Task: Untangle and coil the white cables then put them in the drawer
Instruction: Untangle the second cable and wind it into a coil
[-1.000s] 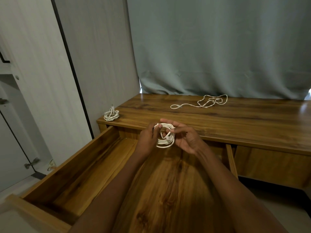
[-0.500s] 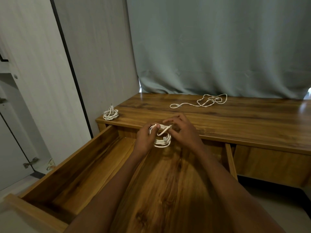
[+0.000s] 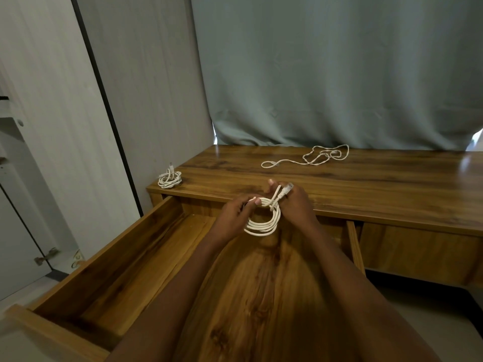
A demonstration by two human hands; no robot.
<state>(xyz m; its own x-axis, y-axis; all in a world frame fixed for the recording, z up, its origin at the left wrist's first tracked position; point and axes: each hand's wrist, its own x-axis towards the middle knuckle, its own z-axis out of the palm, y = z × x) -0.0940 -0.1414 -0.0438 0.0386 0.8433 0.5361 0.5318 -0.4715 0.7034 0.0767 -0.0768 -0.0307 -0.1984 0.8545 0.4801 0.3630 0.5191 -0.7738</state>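
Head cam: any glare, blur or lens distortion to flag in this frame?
Head view: wide-angle bowing bends the dark wall strip; window glare sheens the desk top at its far right and by the curtain gap; forearms are soft and dark in the foreground; the coiled cable in the left hand and right hand is sharp, as is the tangled cable.

Glossy wood-grain desk top (image 3: 339,184), matt cloth curtain (image 3: 339,74), smooth white cables (image 3: 264,226)
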